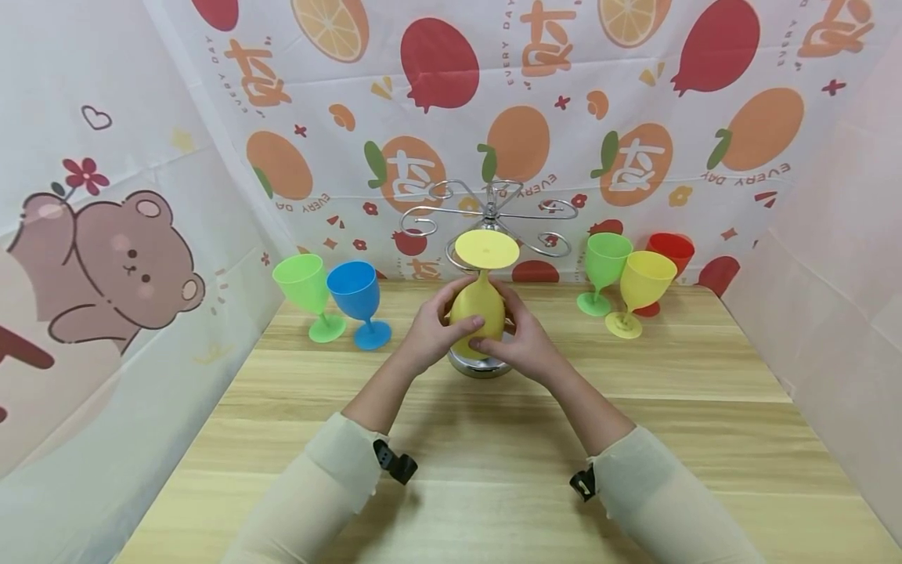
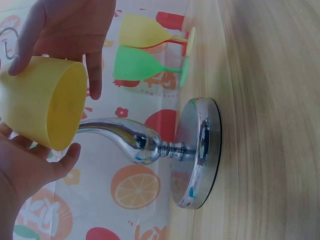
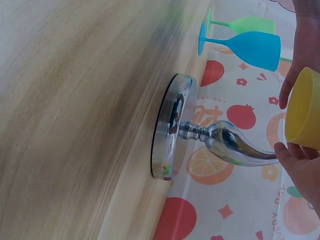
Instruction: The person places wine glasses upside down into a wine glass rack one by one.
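Note:
A yellow plastic goblet point(image 1: 478, 305) is upside down between both hands, its round foot on top and its mouth facing down. My left hand point(image 1: 433, 330) holds the bowl from the left, thumb across the near side. From the right, my right hand point(image 1: 524, 337) grips the same bowl, its thumb close to the other thumb. Right behind stands a chrome goblet rack point(image 1: 491, 208) with curled wire arms, and its round base point(image 3: 172, 127) rests on the table. In the left wrist view, the goblet's open mouth point(image 2: 67, 107) is well above table height, beside the rack's curved stem point(image 2: 135, 140).
Upright at the left stand a green goblet point(image 1: 303, 286) and a blue goblet point(image 1: 355, 294). At the right are another green goblet point(image 1: 606, 262), a yellow goblet point(image 1: 644, 283) and a red goblet point(image 1: 672, 251). Printed cloth point(image 1: 437, 149) hangs behind the wooden table point(image 1: 479, 486).

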{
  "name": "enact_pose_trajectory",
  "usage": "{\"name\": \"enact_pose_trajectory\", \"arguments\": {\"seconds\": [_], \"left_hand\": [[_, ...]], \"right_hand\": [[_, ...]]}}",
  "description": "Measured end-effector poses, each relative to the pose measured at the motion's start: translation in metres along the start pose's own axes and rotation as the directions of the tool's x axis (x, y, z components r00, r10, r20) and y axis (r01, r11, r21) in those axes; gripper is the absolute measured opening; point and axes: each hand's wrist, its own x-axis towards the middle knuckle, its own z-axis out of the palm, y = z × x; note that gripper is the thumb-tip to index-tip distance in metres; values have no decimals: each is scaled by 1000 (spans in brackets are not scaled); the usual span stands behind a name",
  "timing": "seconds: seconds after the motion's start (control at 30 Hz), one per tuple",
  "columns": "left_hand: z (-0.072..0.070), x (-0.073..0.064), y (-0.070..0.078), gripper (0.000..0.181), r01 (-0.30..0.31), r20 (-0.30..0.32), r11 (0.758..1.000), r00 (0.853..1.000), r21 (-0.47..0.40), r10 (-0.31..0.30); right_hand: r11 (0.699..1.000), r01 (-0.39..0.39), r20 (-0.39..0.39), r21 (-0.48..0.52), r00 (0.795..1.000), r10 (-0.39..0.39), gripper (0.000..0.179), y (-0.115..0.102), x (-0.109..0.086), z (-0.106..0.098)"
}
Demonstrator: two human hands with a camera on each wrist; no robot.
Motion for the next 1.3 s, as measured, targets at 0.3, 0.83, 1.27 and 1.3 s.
{"name": "enact_pose_trajectory", "arguments": {"seconds": [0.3, 0.83, 1.27, 1.3], "left_hand": [[0, -1, 0, 62, -11, -1, 1000, 1000, -8, 11], [-3, 0, -2, 60, -20, 25, 999, 999, -32, 21], [-11, 8, 0, 46, -91, -42, 996, 995, -17, 90], [-12, 9, 0, 46, -94, -58, 995, 994, -27, 93]], "right_hand": [[999, 32, -7, -23, 999, -32, 90, 0, -1, 0], [999, 45, -2, -18, 999, -45, 88, 0, -1, 1], [1000, -20, 22, -2, 1000, 20, 93, -3, 0, 0], [1000, -23, 26, 2, 999, 23, 93, -5, 0, 0]]}}
